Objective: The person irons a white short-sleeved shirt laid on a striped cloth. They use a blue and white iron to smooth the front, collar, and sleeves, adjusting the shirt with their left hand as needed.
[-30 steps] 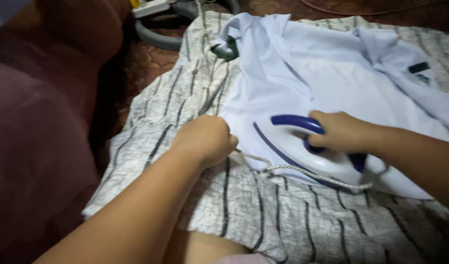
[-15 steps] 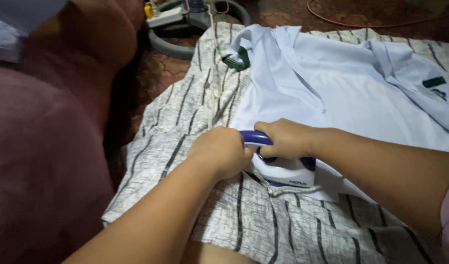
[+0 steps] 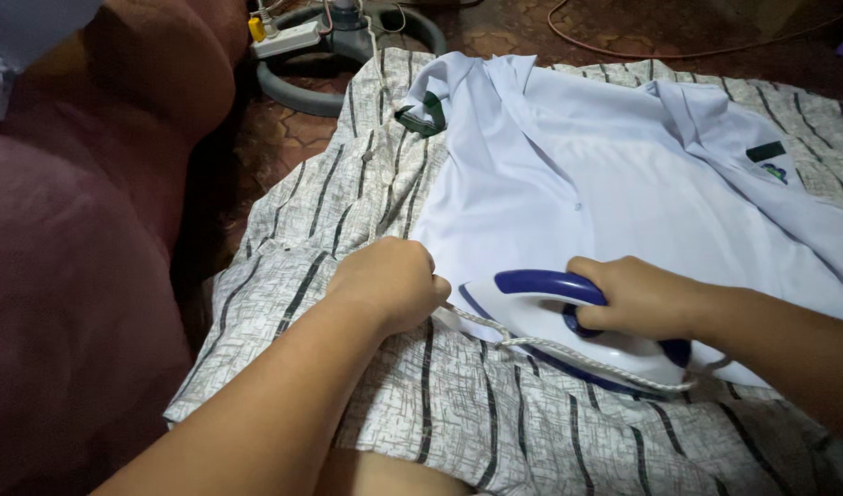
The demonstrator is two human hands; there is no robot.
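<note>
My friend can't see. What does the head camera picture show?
A right hand holds a white and blue iron on a white shirt. The left hand grips the shirt's edge, over a striped grey cloth.

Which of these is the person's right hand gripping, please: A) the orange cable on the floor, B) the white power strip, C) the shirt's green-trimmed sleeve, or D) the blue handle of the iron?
D: the right hand is closed around the blue handle of the iron, which sits on the white shirt, while the left hand holds the shirt's edge.
</note>
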